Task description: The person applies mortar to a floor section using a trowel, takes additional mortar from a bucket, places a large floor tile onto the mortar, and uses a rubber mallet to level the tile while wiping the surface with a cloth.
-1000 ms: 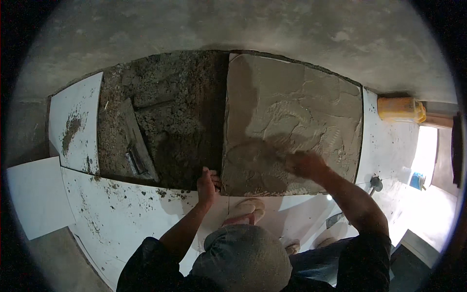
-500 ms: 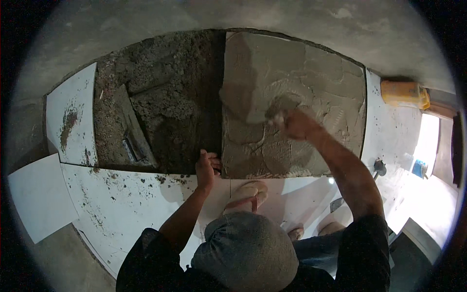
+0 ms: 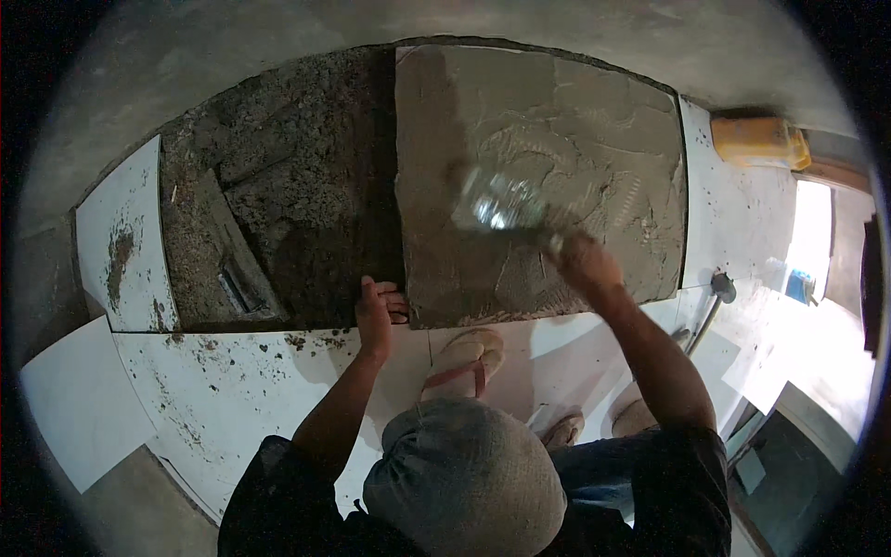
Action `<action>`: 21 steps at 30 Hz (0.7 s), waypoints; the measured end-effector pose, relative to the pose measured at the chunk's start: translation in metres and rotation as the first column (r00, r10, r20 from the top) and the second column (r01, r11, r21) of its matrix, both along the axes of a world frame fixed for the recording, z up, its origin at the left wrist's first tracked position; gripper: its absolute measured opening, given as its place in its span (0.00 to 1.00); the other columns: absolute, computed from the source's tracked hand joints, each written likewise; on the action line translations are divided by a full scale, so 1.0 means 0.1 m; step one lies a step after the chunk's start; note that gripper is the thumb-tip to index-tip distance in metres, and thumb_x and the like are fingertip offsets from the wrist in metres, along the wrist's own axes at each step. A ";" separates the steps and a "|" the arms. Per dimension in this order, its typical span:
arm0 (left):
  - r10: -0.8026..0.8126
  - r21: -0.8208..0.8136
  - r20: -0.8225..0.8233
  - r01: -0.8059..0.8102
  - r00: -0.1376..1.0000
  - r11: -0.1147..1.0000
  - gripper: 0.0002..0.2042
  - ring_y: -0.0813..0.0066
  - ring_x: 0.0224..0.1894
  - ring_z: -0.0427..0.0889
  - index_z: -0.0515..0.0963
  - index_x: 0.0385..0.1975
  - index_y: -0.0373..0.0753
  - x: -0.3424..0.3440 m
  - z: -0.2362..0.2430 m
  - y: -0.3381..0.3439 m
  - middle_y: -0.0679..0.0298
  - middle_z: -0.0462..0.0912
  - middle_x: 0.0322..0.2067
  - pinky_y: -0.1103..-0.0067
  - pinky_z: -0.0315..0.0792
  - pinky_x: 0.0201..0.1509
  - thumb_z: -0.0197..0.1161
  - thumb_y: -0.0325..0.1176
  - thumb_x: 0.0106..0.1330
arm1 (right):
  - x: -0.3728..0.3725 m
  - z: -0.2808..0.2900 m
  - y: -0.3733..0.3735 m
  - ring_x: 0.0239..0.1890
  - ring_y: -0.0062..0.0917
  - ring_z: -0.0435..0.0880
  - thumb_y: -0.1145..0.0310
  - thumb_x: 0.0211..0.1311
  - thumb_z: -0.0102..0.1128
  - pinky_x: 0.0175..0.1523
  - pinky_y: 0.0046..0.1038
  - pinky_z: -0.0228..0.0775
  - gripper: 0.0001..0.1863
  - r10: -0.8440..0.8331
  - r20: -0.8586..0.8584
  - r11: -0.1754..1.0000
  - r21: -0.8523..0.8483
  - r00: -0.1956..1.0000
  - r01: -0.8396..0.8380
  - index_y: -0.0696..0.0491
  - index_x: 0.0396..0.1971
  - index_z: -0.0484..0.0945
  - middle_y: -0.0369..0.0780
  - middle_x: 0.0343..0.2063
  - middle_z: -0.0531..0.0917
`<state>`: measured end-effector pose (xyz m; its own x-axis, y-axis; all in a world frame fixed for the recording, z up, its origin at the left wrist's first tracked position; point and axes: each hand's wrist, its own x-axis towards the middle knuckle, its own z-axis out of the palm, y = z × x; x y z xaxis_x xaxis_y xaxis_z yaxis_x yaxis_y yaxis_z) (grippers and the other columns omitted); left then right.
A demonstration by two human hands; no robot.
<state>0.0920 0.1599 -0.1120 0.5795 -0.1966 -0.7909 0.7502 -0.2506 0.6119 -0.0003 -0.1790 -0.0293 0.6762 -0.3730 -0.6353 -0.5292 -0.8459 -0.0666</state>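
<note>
My right hand (image 3: 587,269) is closed around the handle of a trowel (image 3: 501,200), whose shiny metal blade is blurred by motion. The blade is over a large tile (image 3: 631,241) coated with grey wet mortar, its surface marked by ridges and strokes. At the tile's near left corner is my left hand (image 3: 376,320), thumb raised and fingers reaching toward the edge; the fingertips are partly hidden. Left of the tile lies a dark, rough mortar bed (image 3: 288,176). On it rests a long flat float (image 3: 230,237) with a handle.
White tiles (image 3: 241,371) spattered with dirt run along the near side, with another white tile (image 3: 116,251) at left. A yellow jerrycan (image 3: 756,142) lies by the wall at far right. A mallet (image 3: 722,288) is nearer. A person's sandalled foot (image 3: 459,367) is just before me.
The trowel blade has swung up and left into view, glinting, while my right hand has moved nearer to me. My left hand stays at the tile's corner. The view has shifted slightly.
</note>
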 end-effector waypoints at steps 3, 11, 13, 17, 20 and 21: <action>0.010 0.013 0.038 -0.010 0.999 1.000 0.38 0.71 0.30 0.77 0.70 0.45 0.31 -0.01 0.03 -0.01 0.58 0.77 0.29 0.74 0.72 0.35 0.33 0.67 0.63 | 0.06 -0.10 -0.14 0.39 0.42 0.80 0.52 0.63 0.48 0.42 0.40 0.73 0.25 -0.087 0.195 0.994 0.082 0.977 0.072 0.62 0.43 0.72 0.53 0.32 0.80; 0.041 0.015 0.109 -0.043 0.993 0.999 0.40 0.70 0.30 0.78 0.72 0.43 0.28 -0.04 0.03 -0.05 0.56 0.78 0.28 0.73 0.73 0.34 0.34 0.68 0.62 | -0.63 0.18 0.87 0.40 0.44 0.80 0.51 0.62 0.50 0.44 0.39 0.72 0.21 0.022 0.126 0.895 0.439 0.992 -0.076 0.53 0.43 0.74 0.51 0.37 0.79; 0.057 0.035 0.098 -0.061 0.994 0.998 0.40 0.69 0.32 0.78 0.72 0.43 0.29 -0.04 0.02 -0.04 0.56 0.78 0.29 0.72 0.73 0.36 0.34 0.68 0.62 | -0.70 0.22 1.03 0.38 0.42 0.81 0.49 0.61 0.50 0.42 0.38 0.73 0.22 -0.101 0.000 0.923 0.373 0.995 0.094 0.52 0.43 0.73 0.49 0.36 0.80; 0.055 0.046 0.050 -0.057 0.997 0.997 0.39 0.68 0.32 0.78 0.71 0.43 0.29 -0.03 0.02 -0.05 0.56 0.78 0.30 0.71 0.72 0.37 0.34 0.67 0.62 | -0.78 0.21 1.00 0.36 0.40 0.81 0.47 0.59 0.51 0.40 0.39 0.74 0.22 -0.072 0.001 0.960 0.273 0.997 0.069 0.51 0.42 0.72 0.47 0.34 0.80; 0.016 0.022 0.065 -0.017 0.998 1.000 0.38 0.67 0.33 0.77 0.71 0.44 0.30 0.00 0.06 -0.05 0.55 0.78 0.31 0.70 0.71 0.39 0.33 0.65 0.64 | -0.93 0.23 0.72 0.38 0.39 0.81 0.45 0.61 0.47 0.41 0.39 0.75 0.23 0.000 0.072 0.975 0.222 0.997 -0.016 0.47 0.48 0.70 0.46 0.40 0.78; 0.010 -0.004 0.049 -0.010 0.999 1.000 0.37 0.67 0.33 0.77 0.70 0.44 0.30 0.00 0.08 -0.04 0.55 0.78 0.32 0.70 0.70 0.39 0.34 0.65 0.64 | -0.97 0.25 0.60 0.40 0.38 0.81 0.44 0.62 0.43 0.44 0.39 0.75 0.25 0.086 0.039 0.974 0.207 0.996 -0.093 0.42 0.53 0.68 0.46 0.45 0.77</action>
